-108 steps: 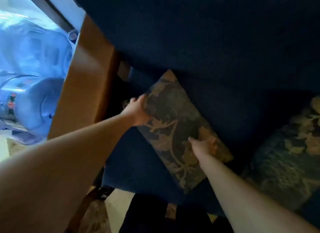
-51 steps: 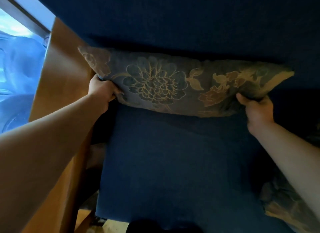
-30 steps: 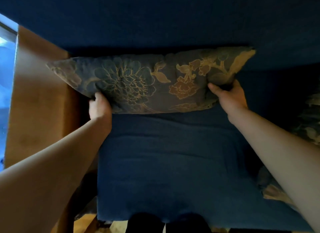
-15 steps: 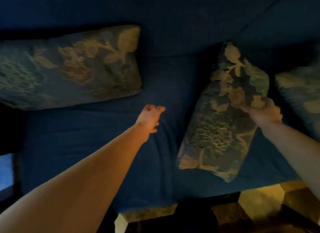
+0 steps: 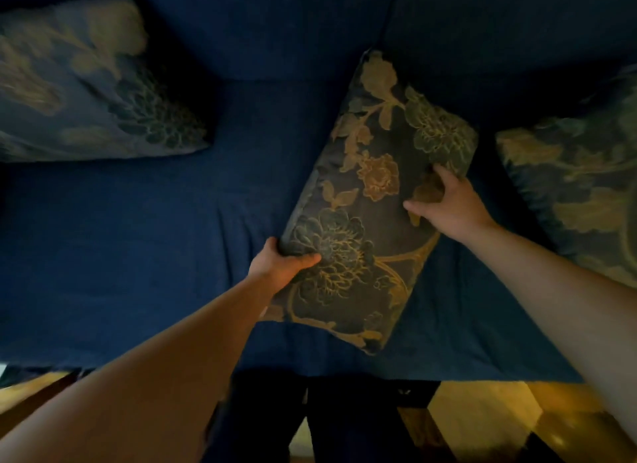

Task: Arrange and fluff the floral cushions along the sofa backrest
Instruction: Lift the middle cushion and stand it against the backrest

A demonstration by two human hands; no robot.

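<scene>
A dark floral cushion (image 5: 365, 173) lies tilted on the blue sofa seat (image 5: 138, 249), its top corner leaning toward the backrest (image 5: 275, 28). My left hand (image 5: 279, 261) grips its lower left edge, thumb on top. My right hand (image 5: 448, 204) holds its right side near the upper corner. A second floral cushion (image 5: 86, 83) leans against the backrest at the left. A third floral cushion (image 5: 579, 193) sits at the right edge, partly cut off by the frame.
The sofa's front edge runs along the bottom, with a yellow and dark patterned floor (image 5: 499, 421) below it. My dark-clothed legs (image 5: 344, 421) stand against the sofa front. Bare blue seat lies between the left and middle cushions.
My left hand, empty and reaching half a second ago, has closed on the middle cushion's lower left edge. My right hand has kept its hold on the right side. The view shifted slightly right.
</scene>
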